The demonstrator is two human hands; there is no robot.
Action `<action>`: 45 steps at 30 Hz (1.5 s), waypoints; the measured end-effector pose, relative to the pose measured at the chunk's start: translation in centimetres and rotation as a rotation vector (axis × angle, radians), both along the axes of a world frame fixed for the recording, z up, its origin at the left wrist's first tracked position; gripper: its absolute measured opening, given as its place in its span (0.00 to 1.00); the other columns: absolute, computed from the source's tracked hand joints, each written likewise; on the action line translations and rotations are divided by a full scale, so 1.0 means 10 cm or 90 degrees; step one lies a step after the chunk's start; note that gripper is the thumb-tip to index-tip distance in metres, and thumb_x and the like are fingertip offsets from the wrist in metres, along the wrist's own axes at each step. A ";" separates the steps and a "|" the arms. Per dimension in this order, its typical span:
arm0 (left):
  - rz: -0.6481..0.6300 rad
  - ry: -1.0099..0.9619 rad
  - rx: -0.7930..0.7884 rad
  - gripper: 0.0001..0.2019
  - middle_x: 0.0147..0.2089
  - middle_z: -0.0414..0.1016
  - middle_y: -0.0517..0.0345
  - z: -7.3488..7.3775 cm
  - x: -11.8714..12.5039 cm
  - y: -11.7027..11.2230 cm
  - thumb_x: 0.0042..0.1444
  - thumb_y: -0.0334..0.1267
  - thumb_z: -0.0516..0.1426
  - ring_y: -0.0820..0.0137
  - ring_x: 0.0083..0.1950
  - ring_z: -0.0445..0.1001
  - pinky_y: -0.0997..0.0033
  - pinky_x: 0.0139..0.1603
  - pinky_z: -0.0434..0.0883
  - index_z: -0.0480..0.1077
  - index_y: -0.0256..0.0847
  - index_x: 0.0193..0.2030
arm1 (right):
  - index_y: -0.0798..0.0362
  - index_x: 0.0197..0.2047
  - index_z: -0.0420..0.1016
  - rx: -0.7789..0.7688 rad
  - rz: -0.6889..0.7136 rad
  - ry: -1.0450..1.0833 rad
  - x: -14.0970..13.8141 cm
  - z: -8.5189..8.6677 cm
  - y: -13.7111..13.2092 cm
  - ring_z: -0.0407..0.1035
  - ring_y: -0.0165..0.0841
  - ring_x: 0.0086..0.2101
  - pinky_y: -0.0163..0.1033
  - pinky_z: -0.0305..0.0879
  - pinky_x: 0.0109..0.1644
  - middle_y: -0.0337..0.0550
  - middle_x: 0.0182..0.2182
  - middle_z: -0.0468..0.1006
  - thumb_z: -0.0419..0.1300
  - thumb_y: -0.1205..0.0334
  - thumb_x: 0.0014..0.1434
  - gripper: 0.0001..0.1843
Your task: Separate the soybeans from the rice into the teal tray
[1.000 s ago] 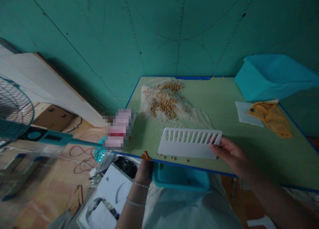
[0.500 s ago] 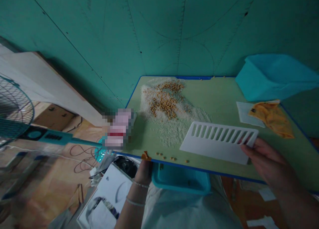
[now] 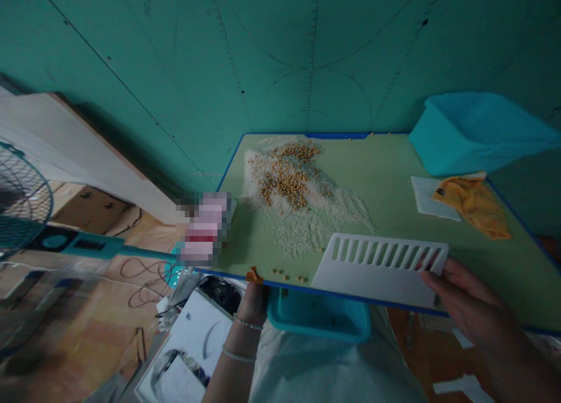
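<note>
My right hand (image 3: 471,306) grips the right end of a white slotted plastic scraper (image 3: 377,270), which lies tilted at the near edge of the green table (image 3: 394,193). A heap of white rice mixed with yellow beans (image 3: 291,184) lies at the table's far left. A few loose beans (image 3: 287,274) sit by the near edge, left of the scraper. My left hand (image 3: 254,301) is below the table edge, holding a teal tub (image 3: 319,318) against it; its fingers are mostly hidden.
A teal box (image 3: 477,131) stands at the back right, with an orange cloth (image 3: 471,204) on white paper (image 3: 423,195) in front of it. A blurred pink object (image 3: 204,228) is at the table's left corner. A fan (image 3: 26,201) and cables are on the floor at left.
My right hand carried the scraper from the near middle of the table to the right, then drew it back toward the near edge. My left hand and the tub stayed put.
</note>
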State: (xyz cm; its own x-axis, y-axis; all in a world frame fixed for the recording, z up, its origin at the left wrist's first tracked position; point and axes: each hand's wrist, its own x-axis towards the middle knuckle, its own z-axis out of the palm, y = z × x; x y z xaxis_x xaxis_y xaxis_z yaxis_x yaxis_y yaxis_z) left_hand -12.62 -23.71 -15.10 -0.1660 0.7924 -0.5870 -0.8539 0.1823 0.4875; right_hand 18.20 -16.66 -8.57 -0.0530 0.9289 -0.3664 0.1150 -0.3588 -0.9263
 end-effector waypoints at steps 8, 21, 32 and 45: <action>0.020 -0.008 -0.018 0.13 0.36 0.82 0.51 -0.01 -0.02 -0.01 0.34 0.39 0.68 0.52 0.61 0.62 0.52 0.62 0.57 0.76 0.40 0.29 | 0.46 0.36 0.75 0.007 0.012 0.050 -0.21 0.00 0.08 0.73 0.39 0.34 0.43 0.68 0.39 0.42 0.33 0.80 0.65 0.47 0.43 0.17; 0.062 -0.013 -0.041 0.11 0.37 0.82 0.53 0.00 -0.01 0.01 0.40 0.36 0.64 0.54 0.58 0.66 0.51 0.60 0.60 0.75 0.42 0.34 | 0.45 0.38 0.75 0.012 0.063 0.037 -0.28 0.01 0.06 0.72 0.37 0.36 0.40 0.67 0.40 0.41 0.35 0.80 0.62 0.48 0.47 0.16; 0.037 -0.004 -0.036 0.13 0.37 0.82 0.51 0.02 -0.02 0.01 0.36 0.39 0.67 0.52 0.60 0.63 0.51 0.60 0.60 0.75 0.40 0.31 | 0.48 0.38 0.74 0.009 0.098 0.034 -0.29 0.03 0.06 0.72 0.42 0.37 0.48 0.67 0.41 0.44 0.35 0.79 0.61 0.45 0.47 0.19; 0.018 0.003 -0.007 0.13 0.32 0.81 0.50 0.01 -0.08 0.01 0.33 0.40 0.68 0.50 0.55 0.69 0.52 0.58 0.62 0.75 0.39 0.28 | 0.47 0.39 0.74 0.028 0.064 0.046 -0.39 -0.06 0.01 0.72 0.40 0.37 0.45 0.67 0.40 0.43 0.34 0.79 0.60 0.47 0.50 0.16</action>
State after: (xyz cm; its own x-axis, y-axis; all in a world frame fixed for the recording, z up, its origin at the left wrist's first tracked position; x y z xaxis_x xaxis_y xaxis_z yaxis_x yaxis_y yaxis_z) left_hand -13.41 -23.60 -15.04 -0.1908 0.7807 -0.5950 -0.8569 0.1632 0.4890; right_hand 14.31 -16.61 -9.12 -0.1718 0.9327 -0.3172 0.0815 -0.3075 -0.9481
